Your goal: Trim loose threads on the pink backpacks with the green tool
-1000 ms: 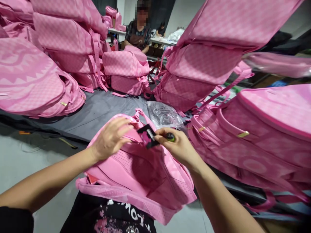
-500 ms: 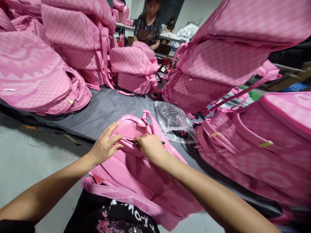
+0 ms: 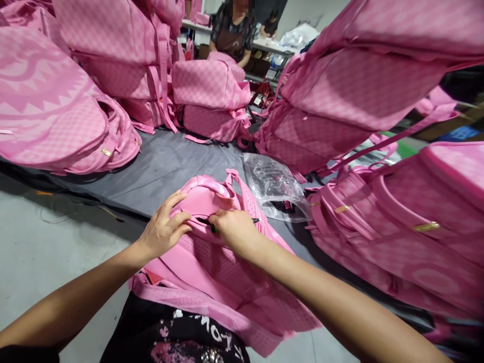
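Observation:
A pink backpack (image 3: 212,272) lies back-panel up against my lap, its top handle pointing away from me. My left hand (image 3: 164,228) rests on the upper back panel with fingers curled, pinching the fabric near a dark slit. My right hand (image 3: 234,231) is closed over that same spot, gripping a thin dark tool with a green part (image 3: 214,228) whose tip sticks out to the right. The black tag seen earlier is hidden.
Stacks of pink checkered backpacks (image 3: 351,96) crowd the grey table (image 3: 166,166) on the left, back and right. A clear plastic bag (image 3: 274,189) lies just beyond the backpack. A person (image 3: 234,30) in a brown apron works at a far table.
My right hand moved left and down from holding a black tag and tool in the air to pressing at the backpack's top seam. My left hand slid to pinch the fabric there.

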The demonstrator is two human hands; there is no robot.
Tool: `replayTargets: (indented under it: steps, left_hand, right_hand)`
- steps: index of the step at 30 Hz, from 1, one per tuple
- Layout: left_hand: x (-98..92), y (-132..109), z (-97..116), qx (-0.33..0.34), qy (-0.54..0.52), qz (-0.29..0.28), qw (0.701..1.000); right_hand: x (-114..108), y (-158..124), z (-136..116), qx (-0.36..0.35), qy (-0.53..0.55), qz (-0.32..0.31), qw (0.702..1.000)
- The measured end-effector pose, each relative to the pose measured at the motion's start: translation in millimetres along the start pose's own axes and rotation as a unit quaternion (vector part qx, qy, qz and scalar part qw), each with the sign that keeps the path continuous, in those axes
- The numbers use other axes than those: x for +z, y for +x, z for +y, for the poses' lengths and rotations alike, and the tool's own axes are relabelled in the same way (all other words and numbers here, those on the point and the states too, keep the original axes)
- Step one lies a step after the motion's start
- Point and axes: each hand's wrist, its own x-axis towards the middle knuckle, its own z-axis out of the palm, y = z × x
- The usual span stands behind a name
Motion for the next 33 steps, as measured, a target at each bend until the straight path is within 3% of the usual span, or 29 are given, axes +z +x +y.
replayTargets:
  steps: [4,11,20,25,27,33]
  left_hand:
    - [-0.6,0,0,-0.001,-0.008,0.012,1.000]
    - [-1.8,1,-2,-0.002,0.001,0.006,1.000]
    - [0.9,3,-1,-0.009,0.012,0.014,1.000]
    - [0.9,2,-1,-0.016,0.004,0.012,1.000]
    - [-0.3,2,-1,-0.010,0.007,0.009,1.000]
    - [-1.2,2,-3,-0.006,0.007,0.007,1.000]
  right_hand:
    - [-7,4,-3,0.023,0.020,0.075,0.997]
    - [-10,46,-14,0.007,0.187,0.163,0.969]
    - [2,33,-9,0.061,0.179,0.174,0.967]
    - [5,31,3,-0.077,0.148,0.189,0.968]
    - [2,37,0,-0.096,0.141,0.195,0.966]
    - [-7,48,-18,-0.021,0.168,0.222,0.960]
